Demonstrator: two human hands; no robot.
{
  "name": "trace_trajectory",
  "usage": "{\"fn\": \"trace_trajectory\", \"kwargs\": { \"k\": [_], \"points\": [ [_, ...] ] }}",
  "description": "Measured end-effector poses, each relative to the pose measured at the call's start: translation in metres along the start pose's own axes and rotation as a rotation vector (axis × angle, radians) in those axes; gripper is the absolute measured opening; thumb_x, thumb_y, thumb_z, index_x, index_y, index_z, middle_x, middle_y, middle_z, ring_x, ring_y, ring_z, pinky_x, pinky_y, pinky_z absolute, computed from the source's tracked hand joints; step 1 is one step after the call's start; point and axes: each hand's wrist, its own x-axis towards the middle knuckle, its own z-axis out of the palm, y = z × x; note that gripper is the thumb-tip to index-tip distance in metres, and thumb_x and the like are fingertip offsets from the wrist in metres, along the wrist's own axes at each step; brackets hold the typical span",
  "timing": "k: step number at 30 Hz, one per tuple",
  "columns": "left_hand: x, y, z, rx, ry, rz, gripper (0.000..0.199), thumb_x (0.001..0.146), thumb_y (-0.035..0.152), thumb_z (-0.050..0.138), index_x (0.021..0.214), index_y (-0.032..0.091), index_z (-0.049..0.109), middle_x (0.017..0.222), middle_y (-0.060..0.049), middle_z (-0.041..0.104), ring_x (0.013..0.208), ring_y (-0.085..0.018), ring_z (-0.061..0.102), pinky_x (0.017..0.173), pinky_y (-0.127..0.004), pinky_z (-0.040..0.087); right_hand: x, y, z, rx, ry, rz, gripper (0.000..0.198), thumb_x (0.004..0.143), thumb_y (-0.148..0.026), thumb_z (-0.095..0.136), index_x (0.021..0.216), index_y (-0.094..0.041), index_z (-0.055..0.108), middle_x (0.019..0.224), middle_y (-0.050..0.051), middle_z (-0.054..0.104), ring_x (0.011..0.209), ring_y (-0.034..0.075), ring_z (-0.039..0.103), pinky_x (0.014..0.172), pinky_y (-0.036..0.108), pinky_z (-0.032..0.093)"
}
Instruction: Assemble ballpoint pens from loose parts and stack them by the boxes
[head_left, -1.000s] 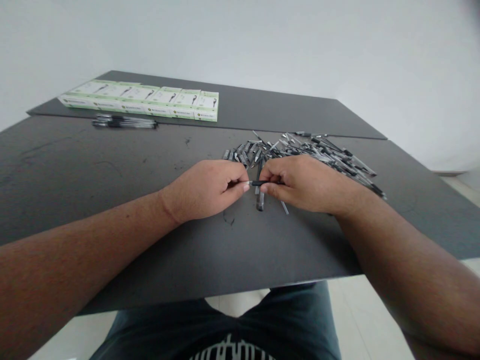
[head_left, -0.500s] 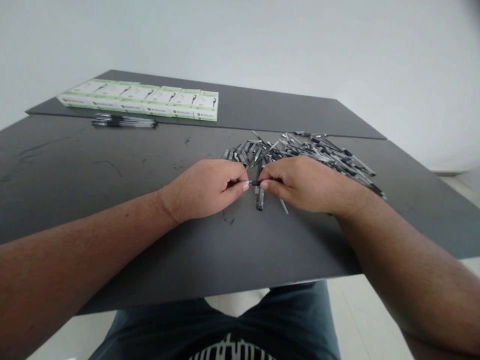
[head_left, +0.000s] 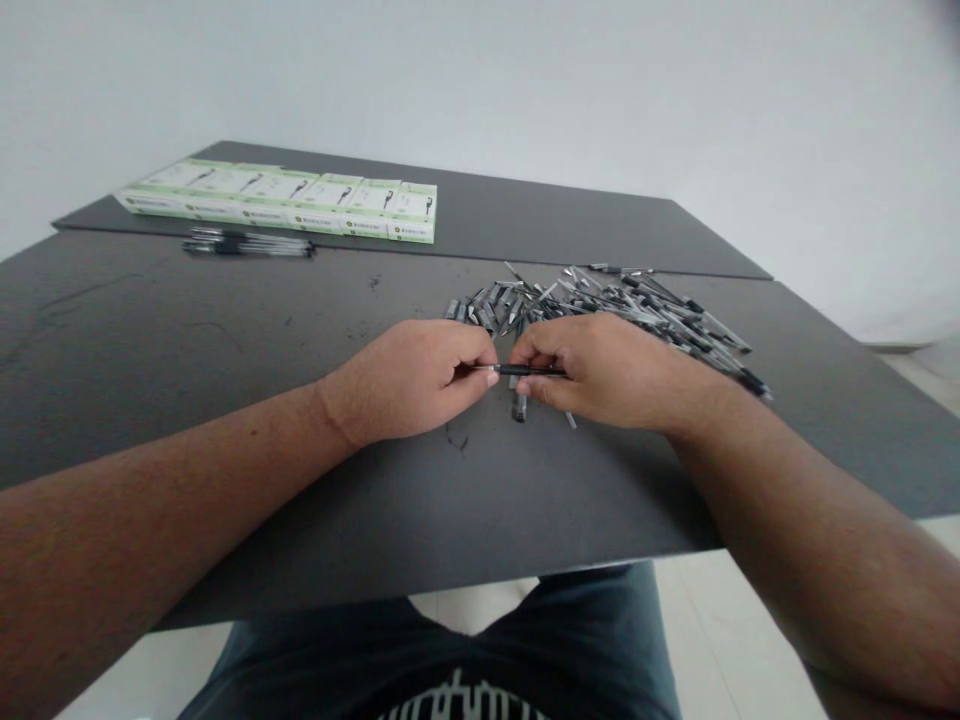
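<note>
A pen (head_left: 517,370) lies level between my two hands, its dark grip section showing and a pale stretch to the left of it. My left hand (head_left: 420,380) is closed in a pinch on the pen's left end, thumb below and forefinger above. Around the dark part, the thumb and fingers of my right hand (head_left: 600,365) are closed, with the pen's right end running in under the palm. Just beneath the pen, a pen cap (head_left: 519,407) rests on the table. Behind my fingers spreads a heap of pen parts (head_left: 645,305), dark and clear.
Several white and green boxes (head_left: 375,208) stand in a row at the back left of the dark grey table (head_left: 360,540). A bundle of pens (head_left: 255,244) lies in front of them. The table's near edge runs just above my lap.
The fingers of my right hand have shifted on the pen, and more of its dark length now shows. My left hand keeps its pinch in nearly the same place.
</note>
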Motion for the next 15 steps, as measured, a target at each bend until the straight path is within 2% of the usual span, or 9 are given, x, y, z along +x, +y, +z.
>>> {"fn": "trace_trajectory", "kwargs": {
  "k": [3, 7, 11, 15],
  "points": [
    [0.0, 0.0003, 0.0, -0.001, -0.004, 0.0, 0.02, 0.106, 0.033, 0.063, 0.097, 0.023, 0.077, 0.084, -0.002, 0.076, 0.077, -0.021, 0.069, 0.073, -0.034, 0.044, 0.0004, -0.0003, -0.0007, -0.043, -0.002, -0.006, 0.013, 0.106, -0.029, 0.073, 0.11, -0.022, 0.083, 0.09, 0.002, 0.083, 0.079, 0.019, 0.069, 0.074, 0.03, 0.041],
    [-0.0001, -0.0001, 0.001, -0.005, -0.002, 0.009, 0.02, 0.106, 0.033, 0.062, 0.097, 0.023, 0.077, 0.083, -0.002, 0.075, 0.077, -0.021, 0.068, 0.073, -0.034, 0.043, 0.0003, -0.0002, -0.0012, -0.09, -0.01, -0.05, 0.025, 0.113, -0.031, 0.062, 0.104, -0.021, 0.083, 0.092, 0.005, 0.083, 0.081, 0.02, 0.068, 0.076, 0.032, 0.041],
    [0.0001, -0.0008, 0.0015, -0.012, 0.007, 0.005, 0.02, 0.105, 0.033, 0.063, 0.097, 0.022, 0.077, 0.083, -0.002, 0.076, 0.076, -0.02, 0.068, 0.072, -0.034, 0.043, -0.0002, -0.0009, -0.002, -0.004, -0.013, 0.015, 0.012, 0.106, -0.031, 0.074, 0.111, -0.024, 0.082, 0.088, 0.0, 0.082, 0.077, 0.019, 0.068, 0.074, 0.03, 0.041],
    [0.0005, -0.0009, 0.0009, -0.01, -0.001, 0.0, 0.022, 0.106, 0.035, 0.062, 0.096, 0.022, 0.077, 0.083, -0.002, 0.077, 0.076, -0.02, 0.068, 0.072, -0.034, 0.044, -0.0003, -0.0015, -0.0027, -0.065, -0.019, -0.001, 0.017, 0.11, -0.031, 0.068, 0.106, -0.023, 0.082, 0.089, 0.003, 0.082, 0.078, 0.019, 0.067, 0.074, 0.031, 0.04]
  ]
}}
